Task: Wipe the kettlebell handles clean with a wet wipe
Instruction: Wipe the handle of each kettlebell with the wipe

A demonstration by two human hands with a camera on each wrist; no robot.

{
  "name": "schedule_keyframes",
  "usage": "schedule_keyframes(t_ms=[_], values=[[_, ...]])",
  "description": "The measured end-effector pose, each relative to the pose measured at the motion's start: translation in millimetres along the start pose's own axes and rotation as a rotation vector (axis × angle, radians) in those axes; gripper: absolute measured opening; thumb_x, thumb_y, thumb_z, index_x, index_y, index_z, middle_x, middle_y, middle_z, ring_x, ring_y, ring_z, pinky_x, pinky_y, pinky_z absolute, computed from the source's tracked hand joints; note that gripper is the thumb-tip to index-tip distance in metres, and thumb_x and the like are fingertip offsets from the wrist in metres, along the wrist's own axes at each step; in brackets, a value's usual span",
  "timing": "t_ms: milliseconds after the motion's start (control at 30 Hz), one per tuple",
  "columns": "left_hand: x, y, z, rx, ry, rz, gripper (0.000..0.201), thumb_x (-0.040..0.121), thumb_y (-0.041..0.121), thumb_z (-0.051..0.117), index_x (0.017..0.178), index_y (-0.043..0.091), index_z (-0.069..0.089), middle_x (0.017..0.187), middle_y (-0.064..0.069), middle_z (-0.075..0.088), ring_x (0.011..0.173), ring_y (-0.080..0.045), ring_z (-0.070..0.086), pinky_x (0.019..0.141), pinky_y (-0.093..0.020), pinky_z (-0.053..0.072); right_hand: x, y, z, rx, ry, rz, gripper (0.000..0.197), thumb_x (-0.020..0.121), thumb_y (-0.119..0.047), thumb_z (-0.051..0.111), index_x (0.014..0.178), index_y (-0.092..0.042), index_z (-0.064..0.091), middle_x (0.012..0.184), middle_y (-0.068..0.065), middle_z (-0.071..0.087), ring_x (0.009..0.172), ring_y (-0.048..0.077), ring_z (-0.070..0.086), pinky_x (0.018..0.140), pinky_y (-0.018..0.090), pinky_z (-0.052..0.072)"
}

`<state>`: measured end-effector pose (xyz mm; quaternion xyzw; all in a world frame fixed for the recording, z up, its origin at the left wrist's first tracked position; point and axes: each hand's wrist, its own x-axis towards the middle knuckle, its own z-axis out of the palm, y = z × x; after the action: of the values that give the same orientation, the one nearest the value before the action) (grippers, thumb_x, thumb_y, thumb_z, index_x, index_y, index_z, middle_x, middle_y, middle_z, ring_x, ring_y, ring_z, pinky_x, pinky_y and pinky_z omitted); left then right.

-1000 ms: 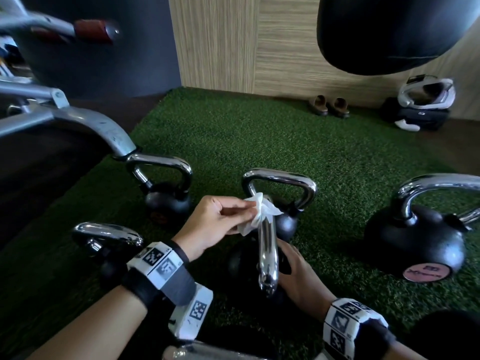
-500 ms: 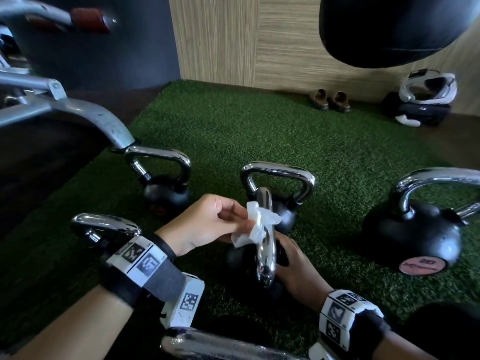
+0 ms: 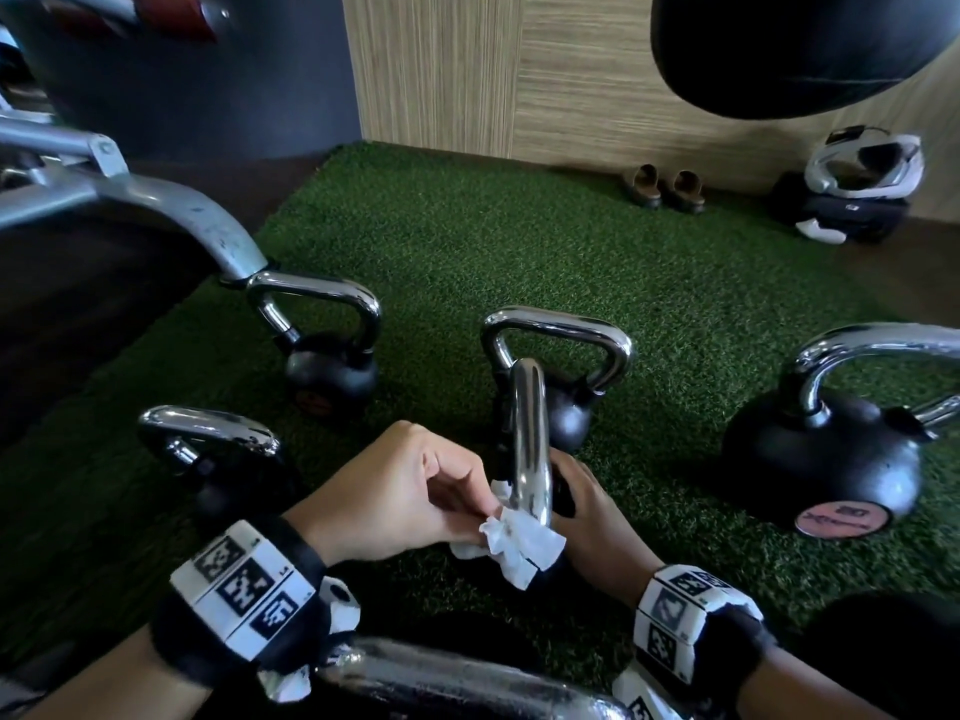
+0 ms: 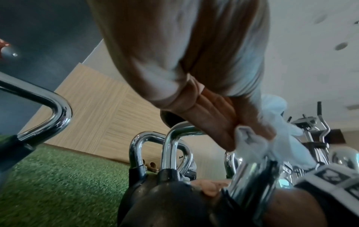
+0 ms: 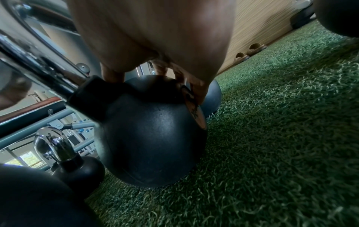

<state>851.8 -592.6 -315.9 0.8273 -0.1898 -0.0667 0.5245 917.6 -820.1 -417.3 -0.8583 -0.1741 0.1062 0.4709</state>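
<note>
Green turf mat (image 3: 597, 262) carries everything, its far edge meeting a wood-panel wall (image 3: 467, 65). A black punch bag (image 3: 800, 49) hangs over the far right corner. Grey machine frame (image 3: 130, 200) comes in along the mat's left edge. Big kettlebell (image 3: 821, 459) w/ a pink base label sits at the right edge; two smaller ones (image 3: 332, 374) (image 3: 566, 407) stand mid-mat, one more (image 3: 218, 449) nearer the left edge, and another chrome handle (image 3: 457, 678) crosses the near edge. A helmet on a bag (image 3: 857, 174) and a pair of sandals (image 3: 665, 187) lie by the far edge.

The worked kettlebell (image 5: 151, 138) sits near the mat's near edge, its chrome handle (image 3: 530, 439) seen end-on in the head view. Right hand (image 3: 592, 511) rests on the ball; only the right wrist view shows the fingertips (image 5: 198, 90) spread on the top, one touching the round label edge, fingers fairly straight. Left hand (image 3: 405, 496) pinches the white wet wipe (image 3: 514, 543) betw. thumb and curled fingers, bunched against the handle's near, lower end. Left wrist view adds what the head view hides: wipe (image 4: 260, 147) wraps onto the chrome just above the black collar, and gym machines stand behind. Head view alone shows the tagged wristbands (image 3: 244, 589) on both wrists.
</note>
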Motion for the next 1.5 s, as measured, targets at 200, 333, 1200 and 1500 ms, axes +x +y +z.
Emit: schedule_keyframes(t_ms=[200, 333, 1200, 1500], values=[[-7, -21, 16, 0.134, 0.059, 0.006, 0.008, 0.079, 0.014, 0.089, 0.083, 0.02, 0.084, 0.083, 0.016, 0.079, 0.08, -0.002, 0.076, 0.074, -0.021, 0.059, 1, 5, 5, -0.014, 0.035, 0.003, 0.073, 0.087, -0.041, 0.075, 0.152, -0.026, 0.042, 0.152, -0.012, 0.043, 0.139, 0.001, 0.04, 0.118, 0.027, 0.034], [-12, -32, 23, 0.143, 0.119, 0.014, 0.011, 0.08, 0.013, 0.088, 0.083, 0.023, 0.083, 0.082, 0.022, 0.078, 0.08, 0.001, 0.075, 0.072, -0.01, 0.053, 6, 3, 0, -0.009, -0.006, 0.021, 0.081, 0.077, -0.058, 0.077, 0.147, -0.029, 0.048, 0.147, -0.011, 0.051, 0.135, 0.005, 0.048, 0.117, 0.036, 0.04], [43, 37, -35, -0.182, 0.34, 0.156, 0.019, 0.075, 0.018, 0.078, 0.09, 0.007, 0.08, 0.086, 0.002, 0.079, 0.082, -0.005, 0.072, 0.078, -0.014, 0.052, -2, -143, -68, 0.774, 0.011, -0.307, 0.019, 0.072, 0.005, 0.077, 0.091, 0.005, 0.074, 0.091, 0.023, 0.077, 0.076, 0.026, 0.076, 0.067, 0.029, 0.062], [34, -8, -41, 0.213, 0.184, -0.108, 0.07, 0.083, -0.008, 0.073, 0.115, 0.053, 0.064, 0.112, 0.02, 0.071, 0.097, -0.017, 0.067, 0.086, -0.035, 0.057, 21, -97, -69, 0.627, 0.345, -0.141, 0.024, 0.075, 0.011, 0.081, 0.077, -0.012, 0.077, 0.083, 0.016, 0.077, 0.077, 0.031, 0.073, 0.073, 0.041, 0.062]])
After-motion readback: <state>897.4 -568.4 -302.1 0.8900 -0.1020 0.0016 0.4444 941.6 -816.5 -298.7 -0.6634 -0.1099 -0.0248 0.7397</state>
